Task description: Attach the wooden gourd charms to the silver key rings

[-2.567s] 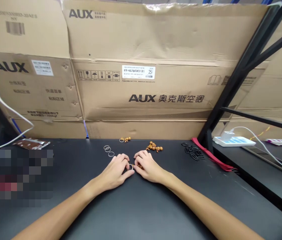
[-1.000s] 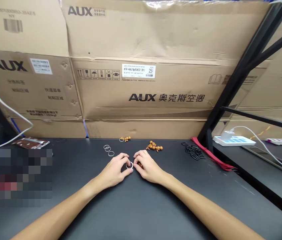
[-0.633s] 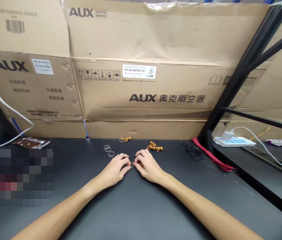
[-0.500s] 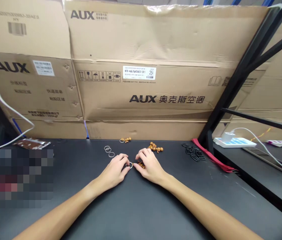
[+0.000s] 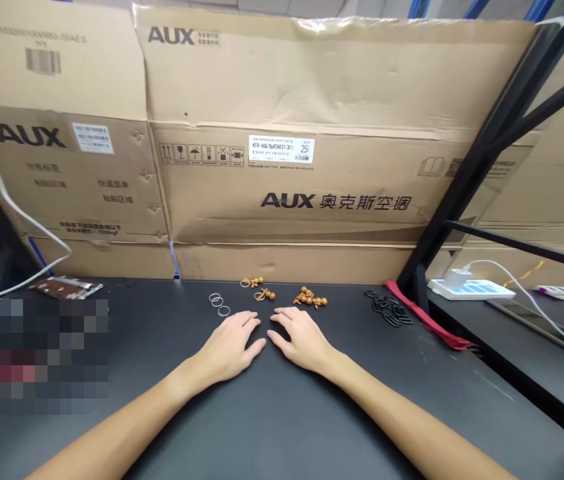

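Observation:
My left hand (image 5: 229,345) lies flat on the black tabletop (image 5: 272,413), fingers stretched out and holding nothing. My right hand (image 5: 301,340) rests flat beside it, thumbs nearly touching, also without anything in it. Just beyond the fingertips lies a small gold charm on a ring (image 5: 265,294). A second such piece (image 5: 252,282) sits farther back. Three loose silver rings (image 5: 218,303) lie to the left, and a pile of gold gourd charms (image 5: 311,298) lies to the right.
Large AUX cardboard boxes (image 5: 292,167) wall off the back of the table. A heap of black rings (image 5: 387,308) and a red strap (image 5: 425,317) lie by a black metal frame post (image 5: 467,180). A white power strip (image 5: 469,288) sits right; a foil packet (image 5: 65,288) left.
Both hands were pinching a silver ring and a gold charm together between them; now they have let go and lie flat, and the joined piece sits just beyond the fingertips.

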Available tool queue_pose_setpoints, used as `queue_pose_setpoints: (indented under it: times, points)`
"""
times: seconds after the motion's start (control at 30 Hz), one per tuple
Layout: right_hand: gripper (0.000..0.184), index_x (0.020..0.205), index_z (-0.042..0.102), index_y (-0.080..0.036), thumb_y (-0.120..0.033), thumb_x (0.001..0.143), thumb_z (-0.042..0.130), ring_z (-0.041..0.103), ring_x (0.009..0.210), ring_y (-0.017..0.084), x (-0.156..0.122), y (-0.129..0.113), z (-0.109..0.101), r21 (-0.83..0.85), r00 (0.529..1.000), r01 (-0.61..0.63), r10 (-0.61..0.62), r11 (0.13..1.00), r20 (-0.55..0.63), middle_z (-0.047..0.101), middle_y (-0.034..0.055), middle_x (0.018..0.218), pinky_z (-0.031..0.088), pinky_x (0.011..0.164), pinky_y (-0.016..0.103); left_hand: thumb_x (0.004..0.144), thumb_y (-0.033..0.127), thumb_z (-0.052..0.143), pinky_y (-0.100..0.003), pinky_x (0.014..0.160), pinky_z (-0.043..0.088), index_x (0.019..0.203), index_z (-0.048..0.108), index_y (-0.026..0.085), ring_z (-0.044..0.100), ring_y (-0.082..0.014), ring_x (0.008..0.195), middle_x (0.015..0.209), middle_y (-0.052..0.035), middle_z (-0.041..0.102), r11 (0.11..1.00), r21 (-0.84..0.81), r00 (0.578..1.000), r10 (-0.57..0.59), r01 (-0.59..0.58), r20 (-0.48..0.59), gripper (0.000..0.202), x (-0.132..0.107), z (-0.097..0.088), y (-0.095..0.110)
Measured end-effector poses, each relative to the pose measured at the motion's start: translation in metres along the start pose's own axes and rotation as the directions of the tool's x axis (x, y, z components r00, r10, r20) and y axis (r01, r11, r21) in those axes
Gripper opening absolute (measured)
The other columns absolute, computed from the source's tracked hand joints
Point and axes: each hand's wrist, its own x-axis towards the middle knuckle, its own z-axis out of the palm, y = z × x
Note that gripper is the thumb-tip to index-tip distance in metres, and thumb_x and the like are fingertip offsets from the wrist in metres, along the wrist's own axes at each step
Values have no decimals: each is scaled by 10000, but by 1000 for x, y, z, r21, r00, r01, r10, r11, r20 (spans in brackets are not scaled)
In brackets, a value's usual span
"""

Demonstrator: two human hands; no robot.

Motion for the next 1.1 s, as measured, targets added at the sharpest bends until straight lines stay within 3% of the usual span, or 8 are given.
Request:
queue_pose_setpoints:
  times: [0.13, 0.33, 0.53, 0.77, 1.1]
  points:
    - [477, 1312, 518, -166, -441, 931, 436, 383, 1327, 274, -1, 9, 5, 71, 995, -12, 5, 997, 104, 441, 136, 1423, 306, 1093, 461, 920, 420, 458, -434, 1064, 376, 1212, 574, 177, 478, -270, 1258, 1345, -116, 533, 999, -35, 1000, -9, 9, 1, 398, -1, 3, -4]
    - [574, 1411, 397, -153, -488, 946, 371, 222, 1412, 249, 0, 10, -1, 108, 972, 1, -26, 994, 234, 305, 126, 1502, 185, 1160, 460, 927, 434, 444, -436, 1091, 346, 1258, 552, 168, 432, -264, 1302, 1391, -122, 490, 999, -39, 999, -19, 21, 41, 438, -2, 2, -4]
    - [583, 1423, 375, -146, -484, 949, 356, 202, 1418, 243, 0, 6, -7, 105, 963, -3, -25, 995, 269, 285, 125, 1509, 164, 1165, 461, 932, 456, 434, -420, 1108, 321, 1290, 532, 191, 402, -248, 1327, 1419, -101, 461, 998, -63, 999, -14, 17, 51, 455, -1, 1, -7]
    - [579, 1431, 364, -177, -503, 952, 342, 193, 1420, 250, 0, 8, -7, 113, 962, -8, -23, 994, 271, 275, 112, 1516, 155, 1162, 479, 910, 557, 407, -470, 1127, 260, 1309, 513, 194, 353, -285, 1355, 1448, -116, 417, 996, -29, 995, -77, 79, 64, 550, 1, 4, -12]
    - [585, 1442, 340, -202, -520, 952, 333, 167, 1426, 247, -1, 10, -10, 124, 954, -11, -26, 992, 298, 249, 91, 1528, 130, 1166, 481, 918, 539, 398, -447, 1126, 271, 1328, 492, 206, 350, -262, 1359, 1459, -97, 406, 999, 15, 990, -37, 35, 133, 536, 3, -5, -14]
